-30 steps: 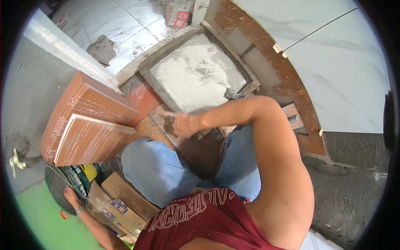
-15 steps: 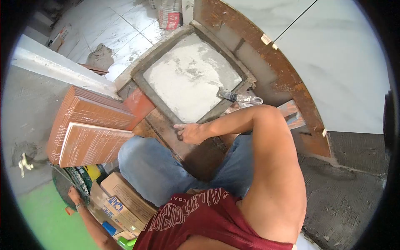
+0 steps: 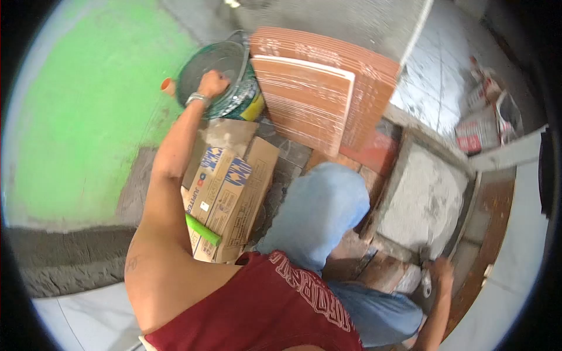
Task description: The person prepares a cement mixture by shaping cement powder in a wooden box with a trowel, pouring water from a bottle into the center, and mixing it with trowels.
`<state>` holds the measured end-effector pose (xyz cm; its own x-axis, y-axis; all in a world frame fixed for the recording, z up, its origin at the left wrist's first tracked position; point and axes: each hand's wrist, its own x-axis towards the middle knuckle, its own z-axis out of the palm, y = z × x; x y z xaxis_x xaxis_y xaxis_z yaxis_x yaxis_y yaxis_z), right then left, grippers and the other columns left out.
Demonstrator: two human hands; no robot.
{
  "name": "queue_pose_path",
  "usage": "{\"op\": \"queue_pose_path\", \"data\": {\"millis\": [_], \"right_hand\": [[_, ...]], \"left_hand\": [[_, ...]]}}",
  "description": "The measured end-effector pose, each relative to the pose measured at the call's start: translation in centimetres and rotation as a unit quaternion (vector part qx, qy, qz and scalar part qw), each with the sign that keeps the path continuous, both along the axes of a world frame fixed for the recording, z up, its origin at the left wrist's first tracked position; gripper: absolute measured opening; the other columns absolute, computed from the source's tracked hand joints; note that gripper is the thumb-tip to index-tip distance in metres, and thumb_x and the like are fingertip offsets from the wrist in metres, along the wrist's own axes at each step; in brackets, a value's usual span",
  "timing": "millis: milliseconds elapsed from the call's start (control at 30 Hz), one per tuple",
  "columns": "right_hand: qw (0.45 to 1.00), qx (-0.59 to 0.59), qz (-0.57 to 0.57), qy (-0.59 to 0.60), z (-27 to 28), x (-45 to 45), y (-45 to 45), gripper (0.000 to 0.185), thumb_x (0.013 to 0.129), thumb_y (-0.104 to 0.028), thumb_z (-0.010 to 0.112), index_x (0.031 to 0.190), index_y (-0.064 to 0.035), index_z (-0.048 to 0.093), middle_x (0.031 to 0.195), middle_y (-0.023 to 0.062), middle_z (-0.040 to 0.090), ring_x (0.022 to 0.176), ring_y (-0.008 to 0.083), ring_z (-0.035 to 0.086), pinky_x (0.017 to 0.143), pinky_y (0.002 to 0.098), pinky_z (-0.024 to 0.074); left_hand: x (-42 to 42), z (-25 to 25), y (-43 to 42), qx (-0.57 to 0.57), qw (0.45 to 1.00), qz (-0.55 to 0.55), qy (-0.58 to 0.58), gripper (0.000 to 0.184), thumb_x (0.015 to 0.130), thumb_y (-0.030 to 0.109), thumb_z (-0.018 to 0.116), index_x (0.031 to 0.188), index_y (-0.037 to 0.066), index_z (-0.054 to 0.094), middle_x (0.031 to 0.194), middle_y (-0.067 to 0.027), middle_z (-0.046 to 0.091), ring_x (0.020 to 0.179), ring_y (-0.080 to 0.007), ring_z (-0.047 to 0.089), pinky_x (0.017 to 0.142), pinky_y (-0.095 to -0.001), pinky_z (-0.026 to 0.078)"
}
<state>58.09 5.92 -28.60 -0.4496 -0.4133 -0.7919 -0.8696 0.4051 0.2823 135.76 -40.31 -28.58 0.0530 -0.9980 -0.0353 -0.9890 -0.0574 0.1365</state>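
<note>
My left hand point(image 3: 212, 85) is over the mouth of a dark green bucket point(image 3: 253, 93) with grey material inside. Its fingers are curled closed, and whatever they hold is hidden. At lower right, my right hand point(image 3: 441, 270) is beside a tool with a clear handle point(image 3: 427, 284) and a dark end. The fingers reach the tool's middle, but blur hides whether they grip it. The tool lies at the near edge of a square framed slab point(image 3: 422, 193) covered with pale grey-white material.
A stack of ribbed brown tiles point(image 3: 304, 99) leans beside the bucket. Cardboard boxes point(image 3: 234, 187) lie left of my knee, with a green tube-like object point(image 3: 202, 230) on them. Bags point(image 3: 477, 131) stand beyond the slab. A rusty brown strip point(image 3: 494, 228) runs along the right.
The view has swung left towards the bucket. My left hand has moved from the bucket's side to over its mouth. My right hand has gone from the slab's near corner to the clear-handled tool.
</note>
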Motion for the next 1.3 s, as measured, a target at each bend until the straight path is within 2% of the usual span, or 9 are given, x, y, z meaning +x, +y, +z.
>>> {"op": "queue_pose_path", "data": {"millis": [233,333,367,467,633,733,867,967,1300], "right_hand": [[0.972,-0.146,-0.122,-0.140,-3.3,-1.4,5.3,0.063,0.078,-0.041,0.074,0.116,0.0085,0.062,0.122,0.0312,0.062,0.119,0.0445,0.058,0.099,0.0440,0.0470],[0.962,-0.203,-0.085,-0.164,-4.8,-1.4,4.9,0.056,0.077,-0.034,0.073,0.111,0.0090,0.062,0.112,0.0320,0.065,0.110,0.0441,0.062,0.091,0.0463,0.0493],[0.933,-0.303,-0.074,-0.180,-7.4,-2.7,6.1,0.046,0.077,-0.030,0.071,0.103,0.0076,0.063,0.097,0.0304,0.066,0.098,0.0422,0.066,0.083,0.0443,0.0511],[0.961,-0.241,-0.007,-0.134,-8.8,-4.7,5.7,0.043,0.080,-0.030,0.070,0.101,0.0062,0.060,0.092,0.0275,0.064,0.092,0.0413,0.065,0.079,0.0453,0.0511],[0.964,-0.257,0.053,-0.042,-3.1,-3.2,3.5,0.037,0.083,-0.026,0.072,0.102,0.0034,0.061,0.102,0.0295,0.064,0.098,0.0448,0.062,0.083,0.0525,0.0501],[0.945,-0.327,-0.012,-0.024,1.9,-0.5,1.7,0.039,0.084,-0.026,0.069,0.106,0.0056,0.065,0.111,0.0299,0.066,0.106,0.0433,0.064,0.089,0.0501,0.0520],[0.944,-0.317,-0.094,0.009,1.6,-0.9,1.1,0.047,0.084,-0.031,0.066,0.112,0.0060,0.060,0.115,0.0315,0.063,0.111,0.0449,0.061,0.093,0.0508,0.0493],[0.934,-0.327,-0.141,0.017,1.2,-0.6,0.7,0.048,0.086,-0.032,0.065,0.114,0.0065,0.061,0.118,0.0329,0.062,0.114,0.0451,0.060,0.096,0.0508,0.0489],[0.929,-0.337,-0.155,0.006,1.8,-0.6,1.0,0.044,0.089,-0.032,0.062,0.112,0.0059,0.065,0.118,0.0311,0.063,0.113,0.0437,0.062,0.096,0.0496,0.0500]], "left_hand": [[1.2,5.0,1.0,-0.138,0.987,-0.068,0.038,0.017,0.091,0.018,0.056,0.096,0.002,0.060,0.091,-0.0267,0.067,0.091,-0.0462,0.063,0.080,-0.0528,0.049],[0.9,7.7,1.6,-0.176,0.978,-0.084,0.068,0.012,0.089,0.012,0.057,0.094,0.002,0.059,0.089,-0.0266,0.066,0.089,-0.0461,0.063,0.078,-0.0511,0.048],[1.5,7.8,0.9,-0.198,0.970,-0.106,0.093,0.009,0.089,0.009,0.057,0.093,0.001,0.058,0.086,-0.0257,0.065,0.085,-0.0452,0.063,0.076,-0.0491,0.049],[0.0,11.8,1.9,-0.222,0.964,-0.124,0.081,0.009,0.089,0.009,0.057,0.093,0.001,0.059,0.083,-0.0250,0.064,0.082,-0.0449,0.063,0.074,-0.0478,0.049],[-0.9,19.4,3.1,-0.210,0.960,-0.172,-0.063,0.016,0.087,0.013,0.061,0.096,0.001,0.060,0.089,-0.0237,0.067,0.083,-0.0410,0.066,0.074,-0.0444,0.051],[-0.8,22.3,2.5,-0.223,0.943,-0.244,0.020,0.019,0.092,0.012,0.060,0.107,0.001,0.063,0.100,-0.0184,0.072,0.096,-0.0312,0.070,0.081,-0.0413,0.053],[-7.4,27.7,3.8,-0.191,0.933,-0.302,0.026,0.015,0.101,0.009,0.056,0.108,-0.003,0.060,0.099,-0.0111,0.069,0.092,-0.0167,0.065,0.084,-0.0289,0.050],[-16.5,29.3,8.5,-0.227,0.906,-0.357,-0.002,0.017,0.101,0.010,0.057,0.108,-0.005,0.059,0.095,-0.0080,0.068,0.089,-0.0137,0.061,0.085,-0.0272,0.049],[-43.0,21.7,16.1,-0.119,0.783,-0.590,0.153,0.005,0.092,-0.002,0.060,0.096,0.000,0.059,0.087,-0.0096,0.065,0.078,-0.0133,0.062,0.067,-0.0281,0.050]]}}
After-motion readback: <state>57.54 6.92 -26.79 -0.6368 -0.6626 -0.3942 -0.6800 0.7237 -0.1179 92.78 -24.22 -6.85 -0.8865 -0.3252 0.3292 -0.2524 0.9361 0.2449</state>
